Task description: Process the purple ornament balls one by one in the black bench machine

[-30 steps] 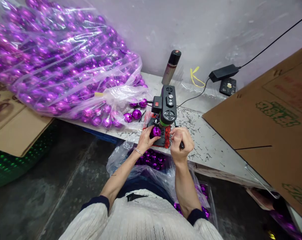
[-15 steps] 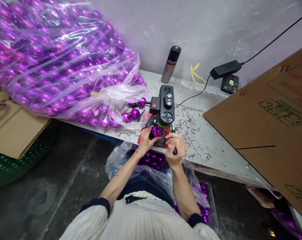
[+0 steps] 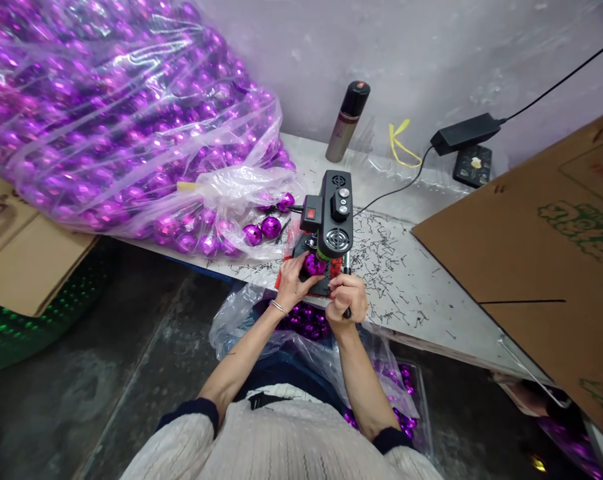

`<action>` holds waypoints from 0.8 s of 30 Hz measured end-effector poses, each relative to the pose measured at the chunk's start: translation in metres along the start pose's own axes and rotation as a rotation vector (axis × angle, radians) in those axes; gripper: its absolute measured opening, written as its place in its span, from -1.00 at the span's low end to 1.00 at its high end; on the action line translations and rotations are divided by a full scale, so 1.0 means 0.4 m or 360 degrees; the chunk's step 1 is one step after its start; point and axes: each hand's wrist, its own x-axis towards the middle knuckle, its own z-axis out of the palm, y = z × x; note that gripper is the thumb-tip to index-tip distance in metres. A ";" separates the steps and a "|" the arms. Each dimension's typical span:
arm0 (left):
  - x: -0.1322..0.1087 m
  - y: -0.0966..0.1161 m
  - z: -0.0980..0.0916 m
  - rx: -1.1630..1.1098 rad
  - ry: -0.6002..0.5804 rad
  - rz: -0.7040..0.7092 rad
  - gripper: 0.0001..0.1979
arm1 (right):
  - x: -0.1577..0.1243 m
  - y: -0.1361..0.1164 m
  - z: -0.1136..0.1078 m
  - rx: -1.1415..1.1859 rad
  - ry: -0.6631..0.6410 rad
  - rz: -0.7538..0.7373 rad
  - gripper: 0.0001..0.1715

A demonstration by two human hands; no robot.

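Note:
A small black bench machine point(image 3: 332, 217) with a red switch stands at the table's near edge. Under its head sits a shiny purple ball point(image 3: 313, 264), and my left hand point(image 3: 294, 281) is closed round that ball from the left. My right hand point(image 3: 347, 297) is a fist round the machine's black lever handle point(image 3: 347, 270), just right of the ball. Below the table edge, between my arms, an open plastic bag holds more purple balls point(image 3: 304, 319).
A big clear sack of purple balls point(image 3: 116, 120) fills the left of the table, with loose balls point(image 3: 264, 229) beside the machine. A spray can point(image 3: 348, 121), power adapter point(image 3: 465, 133) and cardboard sheet point(image 3: 541, 253) lie behind and right. Metal shavings cover the table point(image 3: 396, 280).
My right hand has drawn the lever handle down and towards me, ending closer to the ball. The left hand has stayed on the ball.

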 end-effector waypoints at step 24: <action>0.015 -0.003 0.003 -0.0025 -0.0003 0.0073 -0.35 | 0.159 -0.085 -0.012 0.0013 0.0011 0.0255 -0.64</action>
